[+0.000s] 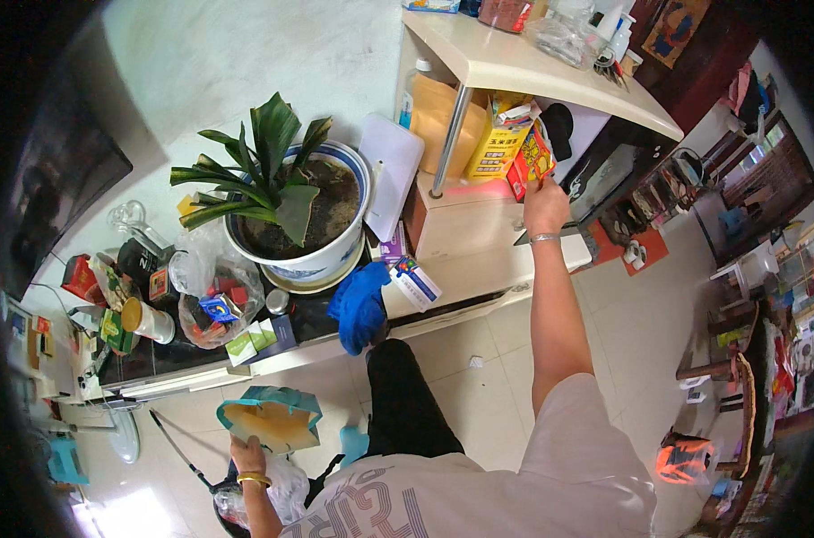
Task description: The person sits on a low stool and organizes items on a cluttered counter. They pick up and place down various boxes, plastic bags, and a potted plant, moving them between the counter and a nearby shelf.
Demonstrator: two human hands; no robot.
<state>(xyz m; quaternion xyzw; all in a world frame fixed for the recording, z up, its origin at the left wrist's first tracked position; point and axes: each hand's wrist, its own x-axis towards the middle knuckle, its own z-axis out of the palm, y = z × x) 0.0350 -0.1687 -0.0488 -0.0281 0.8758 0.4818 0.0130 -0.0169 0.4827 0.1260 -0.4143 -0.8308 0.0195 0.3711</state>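
My left hand grips the rim of a paper bag with a teal edge and a tan inside. The bag is held above the floor, its mouth facing up. My right hand reaches to the cabinet's open shelf and pinches the lower edge of a red and yellow packet. Beside that packet stands a yellow carton bearing writing, with smaller papers or packs in its top. A brown paper pouch and a clear plastic bottle are further left, behind a metal post.
A potted plant stands on the low cabinet, near a white panel and a blue cloth. Plastic bags, a cup and boxes crowd its left end. A bin with a plastic liner is below my left hand.
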